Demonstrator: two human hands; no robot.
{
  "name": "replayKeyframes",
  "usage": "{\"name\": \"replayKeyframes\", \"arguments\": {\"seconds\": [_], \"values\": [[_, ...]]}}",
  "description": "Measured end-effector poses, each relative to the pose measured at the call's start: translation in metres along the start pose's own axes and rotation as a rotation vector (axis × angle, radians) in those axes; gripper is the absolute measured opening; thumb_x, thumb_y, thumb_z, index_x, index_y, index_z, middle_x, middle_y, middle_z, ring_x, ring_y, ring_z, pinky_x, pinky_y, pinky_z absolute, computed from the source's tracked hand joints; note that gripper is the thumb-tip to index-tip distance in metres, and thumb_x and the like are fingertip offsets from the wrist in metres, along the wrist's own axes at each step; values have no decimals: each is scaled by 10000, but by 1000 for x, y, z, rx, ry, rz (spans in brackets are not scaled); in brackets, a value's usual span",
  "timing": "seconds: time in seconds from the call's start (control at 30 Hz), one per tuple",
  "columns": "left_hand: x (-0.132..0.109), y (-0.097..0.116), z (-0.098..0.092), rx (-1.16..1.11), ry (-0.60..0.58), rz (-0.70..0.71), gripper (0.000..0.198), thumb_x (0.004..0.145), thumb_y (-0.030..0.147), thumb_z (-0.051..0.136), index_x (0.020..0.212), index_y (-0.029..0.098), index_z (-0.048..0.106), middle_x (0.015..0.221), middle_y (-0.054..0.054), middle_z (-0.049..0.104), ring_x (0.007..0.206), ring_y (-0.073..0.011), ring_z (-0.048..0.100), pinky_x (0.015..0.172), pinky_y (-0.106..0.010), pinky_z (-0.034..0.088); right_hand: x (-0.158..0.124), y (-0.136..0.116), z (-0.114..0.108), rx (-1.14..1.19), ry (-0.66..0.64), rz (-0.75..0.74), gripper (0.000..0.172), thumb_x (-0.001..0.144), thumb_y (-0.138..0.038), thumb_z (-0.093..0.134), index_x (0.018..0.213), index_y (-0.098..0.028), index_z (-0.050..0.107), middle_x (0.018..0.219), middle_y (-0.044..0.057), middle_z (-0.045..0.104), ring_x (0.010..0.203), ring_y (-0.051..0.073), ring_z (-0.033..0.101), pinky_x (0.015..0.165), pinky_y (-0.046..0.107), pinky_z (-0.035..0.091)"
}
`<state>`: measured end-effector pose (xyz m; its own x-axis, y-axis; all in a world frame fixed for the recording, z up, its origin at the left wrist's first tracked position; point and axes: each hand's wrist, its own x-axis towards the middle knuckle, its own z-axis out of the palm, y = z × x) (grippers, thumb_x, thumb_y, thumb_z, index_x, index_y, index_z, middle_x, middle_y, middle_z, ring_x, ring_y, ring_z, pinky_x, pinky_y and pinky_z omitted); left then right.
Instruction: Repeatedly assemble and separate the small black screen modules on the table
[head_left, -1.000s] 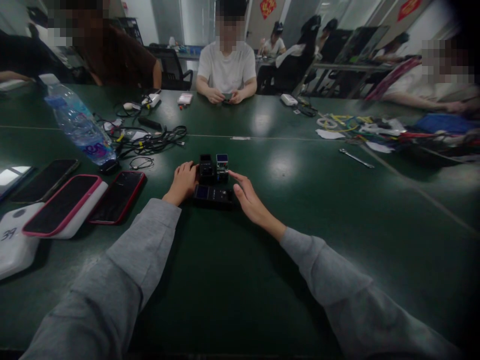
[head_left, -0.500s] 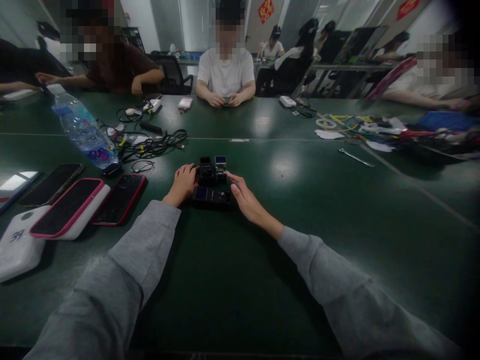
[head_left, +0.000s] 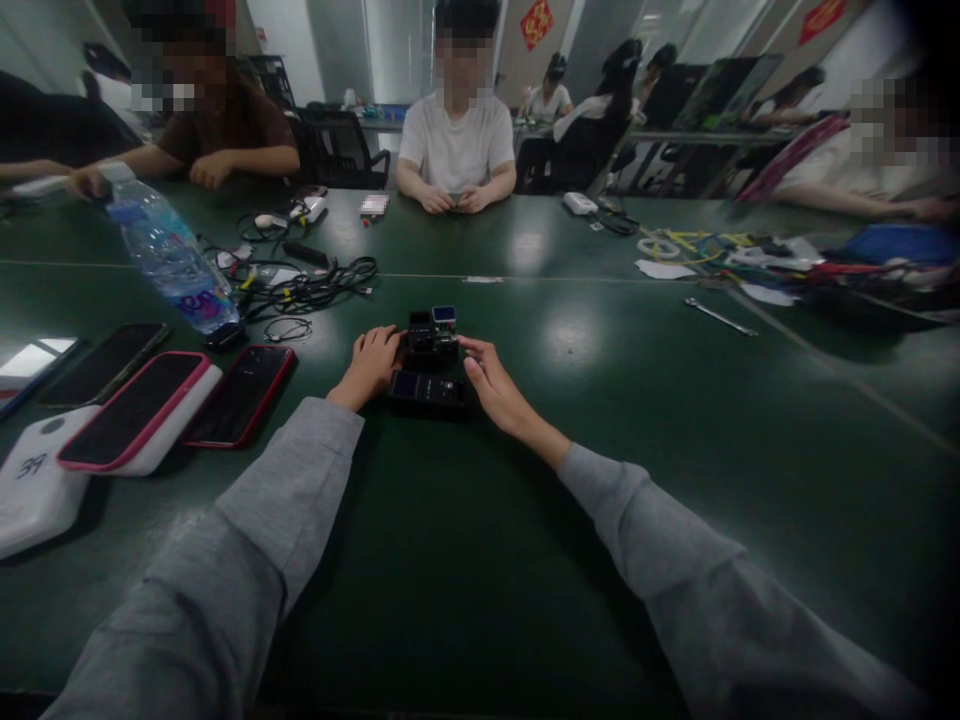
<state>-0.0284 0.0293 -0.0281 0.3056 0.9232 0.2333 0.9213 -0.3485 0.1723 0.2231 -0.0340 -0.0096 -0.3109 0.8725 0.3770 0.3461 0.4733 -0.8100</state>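
In the head view, my left hand (head_left: 373,366) rests on the table with bent fingers closed against the left side of a small black casing (head_left: 420,338). Right beside that casing stands a green circuit board with a small screen (head_left: 444,318), partly covered by it. My right hand (head_left: 496,386) comes from the other side, its fingers stretched and thumb apart, fingertips touching or very near the board's right edge. Nearer to me, between both hands, lies a black device with a small screen (head_left: 427,388). The left fingertips are partly hidden.
Several phones lie at left, among them a red-edged phone (head_left: 244,396), beside a white case marked 39 (head_left: 37,480). A tilted water bottle (head_left: 172,258) and tangled black cables (head_left: 315,285) are behind. At right are a wrench (head_left: 720,316) and a cable heap (head_left: 795,255). Other people sit around.
The black casing and the circuit board have come closer together, and the gap between them has closed. My hands have barely shifted. The view has moved slightly.
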Motion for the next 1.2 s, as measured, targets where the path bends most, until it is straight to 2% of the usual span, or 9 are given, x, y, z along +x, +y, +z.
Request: {"name": "replayKeyframes", "arguments": {"seconds": [0.27, 0.87, 1.2], "values": [[0, 1, 3, 6, 16, 1, 449, 1007, 414, 389, 1395, 203, 473, 1474, -124, 449, 1366, -311, 366, 1118, -531, 315, 1, -1, -2, 12, -15, 1, 523, 997, -615, 332, 1427, -320, 371, 1493, 62, 411, 1391, 251, 362, 1161, 524, 285], [-1, 5, 2, 22, 31, -4, 452, 1009, 414, 375, 1389, 194, 480, 1467, -124, 454, 1354, -307, 379, 1118, -528, 317, -1, -6, -2, -46, -11, -29, 476, 1012, -580, 319, 1408, -323, 380, 1479, 58, 436, 1365, 252, 412, 1145, 527, 326], [0, 5, 2, 20, 27, -2, 449, 1013, 414, 363, 1389, 196, 477, 1462, -123, 456, 1356, -306, 374, 1119, -536, 312, -3, -10, 0, -161, -53, -41, 544, 1010, -593, 305, 1448, -272, 334, 1543, 90, 352, 1417, 263, 336, 1165, 540, 285]]}}
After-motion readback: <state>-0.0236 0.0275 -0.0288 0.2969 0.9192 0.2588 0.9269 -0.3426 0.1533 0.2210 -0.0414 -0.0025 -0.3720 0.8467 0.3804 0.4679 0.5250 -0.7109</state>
